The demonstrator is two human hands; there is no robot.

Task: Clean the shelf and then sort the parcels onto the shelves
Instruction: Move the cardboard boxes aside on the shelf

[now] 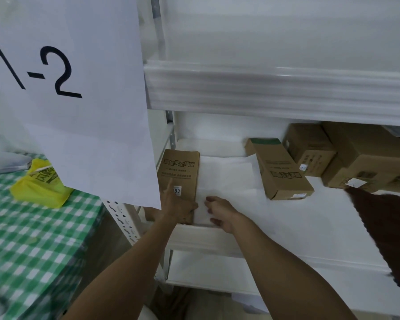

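Right now my left hand (pixel 179 204) lies flat on the near end of a brown box (pixel 180 172) at the left end of the shelf (pixel 286 227). The forefinger is straight along the top and the thumb is spread against the right edge. My other fingers are hidden behind the paper sign (pixel 79 100) marked 1-2. My right hand (pixel 219 213) is just beside it, fingers curled over the near end of a white parcel (pixel 226 181), with the thumb at its front edge, so I am pinching it. The parcel lies flat on the shelf, touching the brown box. Farther right a long box (pixel 281 172) lies at a slant, then a small carton (pixel 308 151) and a big carton (pixel 367 160). A dark cloth (pixel 383 227) lies at the right edge. Left of the shelf, a yellow bag (pixel 39 185) sits on a green checked cloth (pixel 32 245).
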